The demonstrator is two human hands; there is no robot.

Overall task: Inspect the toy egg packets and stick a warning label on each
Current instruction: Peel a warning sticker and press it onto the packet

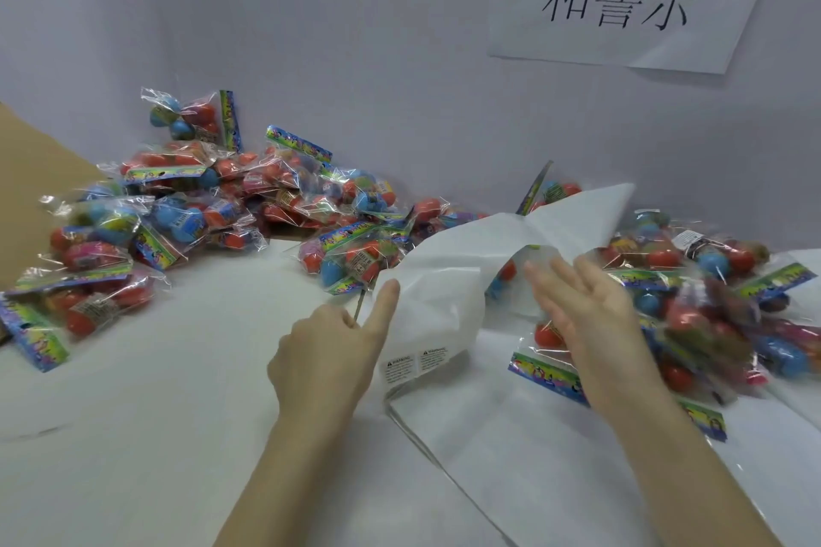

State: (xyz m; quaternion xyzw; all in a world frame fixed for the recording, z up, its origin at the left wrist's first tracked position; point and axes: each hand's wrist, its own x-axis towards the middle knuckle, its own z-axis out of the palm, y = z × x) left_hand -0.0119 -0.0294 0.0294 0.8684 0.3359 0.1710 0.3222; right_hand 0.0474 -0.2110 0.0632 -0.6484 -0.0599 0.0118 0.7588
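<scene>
A large white label sheet (448, 280) curls up from the white table, with two warning labels (415, 362) near its lower edge. My left hand (328, 351) grips the sheet's left edge, index finger straight up along the paper and the other fingers curled. My right hand (586, 315) hovers flat with straight fingers, slightly blurred, over a toy egg packet (544, 340) lying against the sheet; its colourful header card (546, 373) points toward me. The packet holds red and blue eggs in clear plastic.
A big heap of egg packets (213, 200) covers the back left, partly on brown cardboard (31, 164). Another heap (719, 302) lies at the right. A paper sign (622, 0) hangs on the wall behind. Bare white table (155, 413) lies front left.
</scene>
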